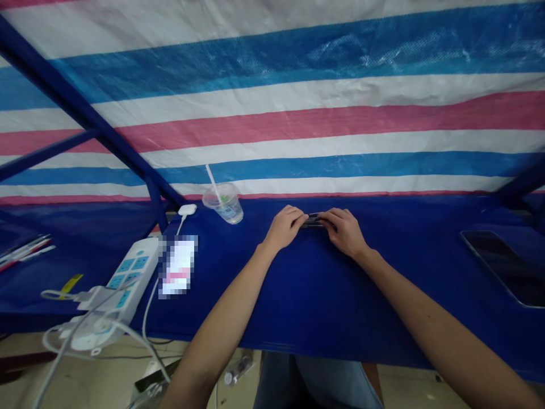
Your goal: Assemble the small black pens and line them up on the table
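Observation:
Close to the back of the blue table, my left hand (286, 228) and my right hand (344, 232) face each other with their fingers closed. Between them lies a small bundle of dark pens (314, 220), thin and set side by side. My left fingers pinch the left end, my right fingers the right end. Both ends of the bundle are hidden by the fingers, so its full length does not show. It lies level, at or just above the tabletop (306, 295).
Left of my hands stand a plastic cup (229, 204) with a straw, a lit phone (179, 267) and a white power strip (131, 278) trailing cables. Another phone (506, 267) lies right. Several pens (25, 251) lie far left. A striped sheet (298, 125) hangs behind.

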`<state>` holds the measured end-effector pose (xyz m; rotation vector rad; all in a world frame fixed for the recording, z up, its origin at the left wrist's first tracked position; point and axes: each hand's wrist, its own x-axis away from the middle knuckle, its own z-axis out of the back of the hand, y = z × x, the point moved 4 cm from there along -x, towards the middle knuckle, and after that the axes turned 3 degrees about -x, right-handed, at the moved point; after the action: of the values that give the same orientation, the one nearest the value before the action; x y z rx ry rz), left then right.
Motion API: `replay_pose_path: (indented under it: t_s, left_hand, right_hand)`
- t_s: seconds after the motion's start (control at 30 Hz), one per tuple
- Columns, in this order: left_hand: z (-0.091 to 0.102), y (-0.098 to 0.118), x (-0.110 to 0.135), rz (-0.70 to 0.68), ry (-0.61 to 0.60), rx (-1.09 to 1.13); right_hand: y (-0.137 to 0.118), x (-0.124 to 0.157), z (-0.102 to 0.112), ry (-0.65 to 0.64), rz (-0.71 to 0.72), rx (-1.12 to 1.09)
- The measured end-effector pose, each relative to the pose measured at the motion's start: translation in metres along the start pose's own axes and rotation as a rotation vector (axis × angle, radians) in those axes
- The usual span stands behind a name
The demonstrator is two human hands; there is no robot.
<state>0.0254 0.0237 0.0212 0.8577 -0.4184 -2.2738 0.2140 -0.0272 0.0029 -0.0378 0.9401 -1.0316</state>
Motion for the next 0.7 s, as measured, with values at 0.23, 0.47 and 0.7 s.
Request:
replay_pose_path:
  t_s: [0.23,0.47,0.7]
  left_hand:
    - [0.0001,-0.0019,0.0009,0.036,0.008,-0.008]
    - [-0.0002,-0.0025,0.0009,0.053,-0.001,0.018]
    - [0.0000,-0.0008,0.0001,0.018,-0.016,0.013]
  right_hand:
    - [0.0029,0.0002,0.0007,0.018,-0.022,0.005]
    - [0.0037,0.0007,0.0002,0.017,-0.034,0.003]
    - [0.0029,0.0008,-0.0002,0.010,-0.014,-0.004]
